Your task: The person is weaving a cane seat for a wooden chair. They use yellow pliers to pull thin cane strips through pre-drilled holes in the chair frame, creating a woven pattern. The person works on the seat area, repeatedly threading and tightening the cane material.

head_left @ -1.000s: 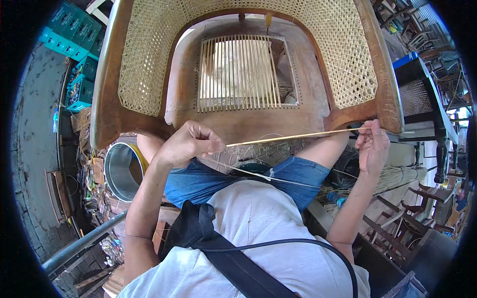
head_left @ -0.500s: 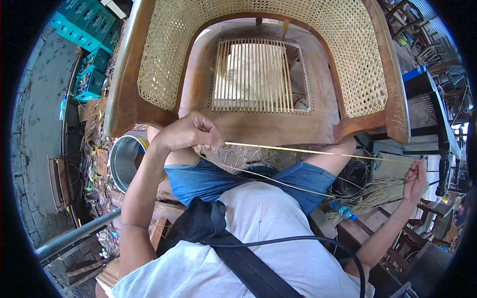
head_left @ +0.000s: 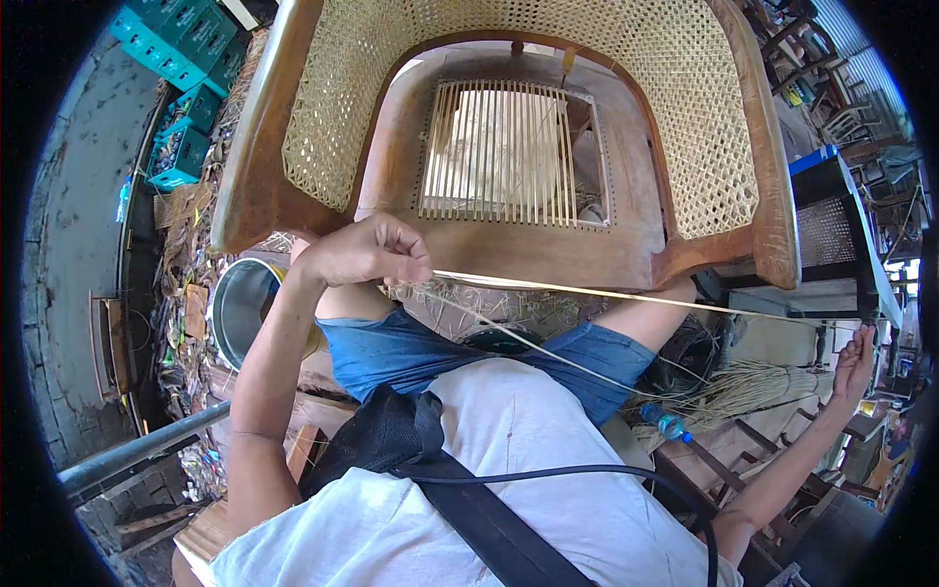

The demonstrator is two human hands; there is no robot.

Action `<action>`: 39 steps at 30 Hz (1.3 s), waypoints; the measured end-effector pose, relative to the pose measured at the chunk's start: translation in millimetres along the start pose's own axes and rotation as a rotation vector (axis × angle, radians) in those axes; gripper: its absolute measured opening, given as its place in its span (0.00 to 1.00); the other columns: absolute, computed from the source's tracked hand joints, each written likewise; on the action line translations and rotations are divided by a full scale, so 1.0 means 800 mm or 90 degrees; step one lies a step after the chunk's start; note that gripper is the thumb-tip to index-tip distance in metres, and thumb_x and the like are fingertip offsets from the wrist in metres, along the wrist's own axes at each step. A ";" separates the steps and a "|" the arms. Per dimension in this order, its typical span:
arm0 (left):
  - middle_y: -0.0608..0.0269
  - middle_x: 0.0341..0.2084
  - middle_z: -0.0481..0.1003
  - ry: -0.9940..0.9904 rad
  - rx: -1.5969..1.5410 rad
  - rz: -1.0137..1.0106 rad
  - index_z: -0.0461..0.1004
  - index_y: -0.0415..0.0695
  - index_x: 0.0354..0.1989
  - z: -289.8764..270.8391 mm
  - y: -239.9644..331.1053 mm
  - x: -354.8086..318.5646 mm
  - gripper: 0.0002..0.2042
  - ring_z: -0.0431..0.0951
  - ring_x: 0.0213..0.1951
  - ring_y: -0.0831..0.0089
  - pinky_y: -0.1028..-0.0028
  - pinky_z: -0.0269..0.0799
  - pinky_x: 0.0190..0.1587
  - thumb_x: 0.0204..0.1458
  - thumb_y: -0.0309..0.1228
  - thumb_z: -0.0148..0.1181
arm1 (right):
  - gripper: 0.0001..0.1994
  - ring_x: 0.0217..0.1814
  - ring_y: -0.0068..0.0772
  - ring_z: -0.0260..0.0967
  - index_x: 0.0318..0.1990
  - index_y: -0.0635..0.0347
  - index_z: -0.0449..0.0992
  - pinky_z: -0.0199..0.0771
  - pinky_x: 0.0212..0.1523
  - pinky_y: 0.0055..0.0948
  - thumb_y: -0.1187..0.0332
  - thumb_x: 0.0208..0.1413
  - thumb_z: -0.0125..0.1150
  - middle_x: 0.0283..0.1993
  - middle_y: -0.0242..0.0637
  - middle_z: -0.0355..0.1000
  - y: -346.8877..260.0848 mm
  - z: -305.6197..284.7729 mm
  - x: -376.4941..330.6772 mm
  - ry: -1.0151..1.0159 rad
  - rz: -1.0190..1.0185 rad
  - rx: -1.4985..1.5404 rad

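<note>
A wooden armchair (head_left: 528,245) with a woven cane back stands in front of me. Its seat opening holds several parallel cane strands (head_left: 504,152). My left hand (head_left: 367,252) pinches a long pale cane strand (head_left: 626,293) near the seat's front rail. The strand runs taut to the right, where my right hand (head_left: 853,364) holds its other end far out at arm's length. A second thin strand (head_left: 528,342) slants down across my blue shorts.
A metal bucket (head_left: 240,308) stands by my left knee. Green plastic crates (head_left: 191,88) are stacked at the upper left. A bundle of loose cane (head_left: 753,386) and a plastic bottle (head_left: 665,424) lie at the right, with more chair frames behind. A metal pipe (head_left: 137,452) crosses lower left.
My right hand has swung out to the right and downward, drawing the cane strand much longer. My left hand has stayed pinched at the seat's front rail.
</note>
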State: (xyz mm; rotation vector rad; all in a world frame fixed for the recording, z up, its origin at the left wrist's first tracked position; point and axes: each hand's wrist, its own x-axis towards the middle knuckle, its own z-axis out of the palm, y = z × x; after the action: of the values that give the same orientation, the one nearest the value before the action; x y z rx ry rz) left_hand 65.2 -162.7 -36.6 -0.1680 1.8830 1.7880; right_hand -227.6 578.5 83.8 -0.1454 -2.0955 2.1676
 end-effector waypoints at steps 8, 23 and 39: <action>0.46 0.23 0.75 0.008 0.511 0.158 0.75 0.38 0.33 0.053 -0.032 0.052 0.08 0.77 0.29 0.57 0.63 0.72 0.35 0.49 0.30 0.57 | 0.09 0.30 0.22 0.70 0.44 0.62 0.74 0.71 0.26 0.21 0.69 0.61 0.52 0.37 0.36 0.75 -0.183 -0.286 0.090 -0.160 -0.033 0.143; 0.51 0.60 0.61 -0.218 -0.081 0.413 0.53 0.38 0.65 0.250 0.203 0.115 0.34 0.72 0.48 0.68 0.70 0.71 0.49 0.52 0.31 0.63 | 0.06 0.30 0.29 0.73 0.37 0.59 0.75 0.73 0.28 0.27 0.68 0.56 0.57 0.34 0.36 0.74 -0.175 0.278 -0.216 -0.445 -0.640 -0.912; 0.56 0.41 0.77 0.097 -0.277 0.068 0.71 0.34 0.51 0.211 -0.025 0.140 0.13 0.79 0.40 0.73 0.75 0.77 0.42 0.60 0.25 0.51 | 0.08 0.29 0.41 0.75 0.40 0.63 0.73 0.74 0.31 0.33 0.69 0.56 0.58 0.30 0.43 0.76 0.207 0.399 -0.316 -0.592 0.067 -0.306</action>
State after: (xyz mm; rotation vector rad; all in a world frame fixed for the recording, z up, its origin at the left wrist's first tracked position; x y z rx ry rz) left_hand 27.5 26.2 -101.7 -0.3739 1.5984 2.2988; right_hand -30.6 218.7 -74.9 0.8954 -3.1041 1.9105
